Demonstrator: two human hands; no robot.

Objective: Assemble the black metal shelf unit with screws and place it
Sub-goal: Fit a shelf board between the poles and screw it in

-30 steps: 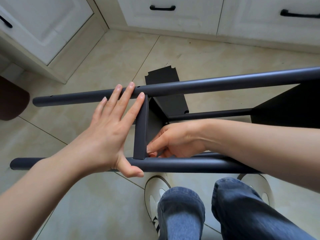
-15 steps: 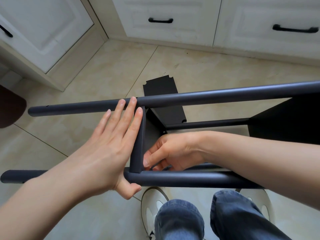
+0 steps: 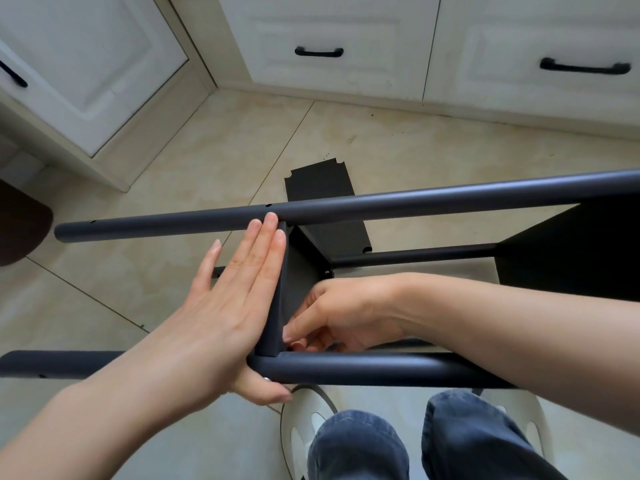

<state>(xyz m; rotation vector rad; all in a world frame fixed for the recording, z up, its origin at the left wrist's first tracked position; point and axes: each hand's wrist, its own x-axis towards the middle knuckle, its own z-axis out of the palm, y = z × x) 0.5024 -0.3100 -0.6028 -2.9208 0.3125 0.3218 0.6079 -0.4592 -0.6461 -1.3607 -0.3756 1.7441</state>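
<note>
shelf unit [image 3: 381, 209] lying sideways above the floor tiles, over the knees. left hand [image 3: 221, 306] flat, fingers straight, pressed against the shelf panel [image 3: 277, 299], thumb hooked under the near tube [image 3: 381, 370] beside a screw head [image 3: 266, 378]. right hand [image 3: 339, 313] inside the frame, right of the panel, fingers curled at the corner; contents hidden. risk: panel shifting, holes misaligning, screw dropping or cross-threading.

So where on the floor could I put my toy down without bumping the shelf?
Bare tile floor lies between the white cabinets and the far black tube. More bare tile sits left of the loose black panel. It is crowded around the crossbar, where the left hand and right hand work.
</note>
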